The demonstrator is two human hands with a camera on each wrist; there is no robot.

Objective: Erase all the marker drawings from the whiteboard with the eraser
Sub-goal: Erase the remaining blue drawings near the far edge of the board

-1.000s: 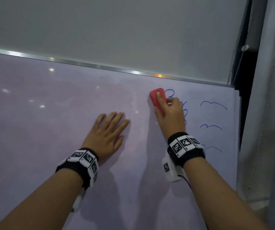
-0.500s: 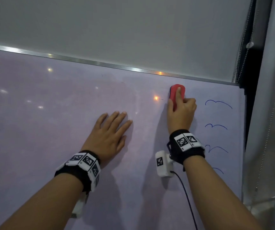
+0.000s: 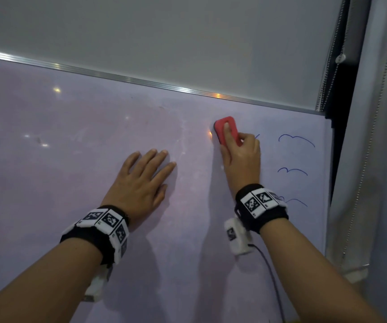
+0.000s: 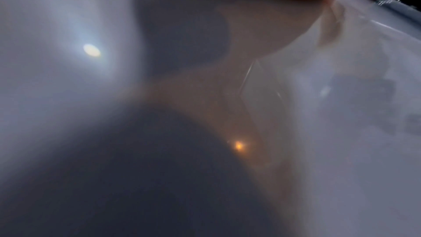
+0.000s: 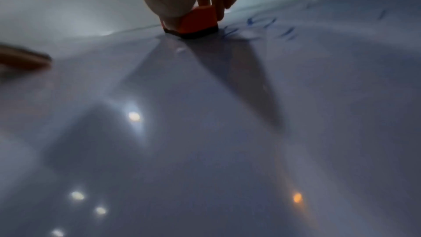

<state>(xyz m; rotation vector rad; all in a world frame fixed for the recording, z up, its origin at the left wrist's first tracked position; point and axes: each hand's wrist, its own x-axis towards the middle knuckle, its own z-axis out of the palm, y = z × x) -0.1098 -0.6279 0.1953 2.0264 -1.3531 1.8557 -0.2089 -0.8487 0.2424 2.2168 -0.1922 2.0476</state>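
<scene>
My right hand (image 3: 239, 152) grips a red eraser (image 3: 231, 127) and presses it flat on the whiteboard (image 3: 71, 183), near the top edge. In the right wrist view the eraser (image 5: 198, 21) shows a dark felt base against the board, with blurred blue marks (image 5: 262, 24) just right of it. Blue curved marker drawings (image 3: 296, 139) run in a column down the board's right side, and a short blue stroke (image 3: 257, 136) peeks out beside my knuckles. My left hand (image 3: 141, 183) lies flat on the board with straight fingers, left of the eraser.
The board's metal top frame (image 3: 141, 81) runs diagonally under a grey wall (image 3: 188, 38). A dark gap and a grey blind with a bead chain (image 3: 365, 159) stand past the board's right edge. A cable (image 3: 271, 276) hangs from my right wrist camera.
My right hand swept the eraser right over the scribble column, then back left a little. Those marks are gone except a short stroke. The left hand stayed put.
</scene>
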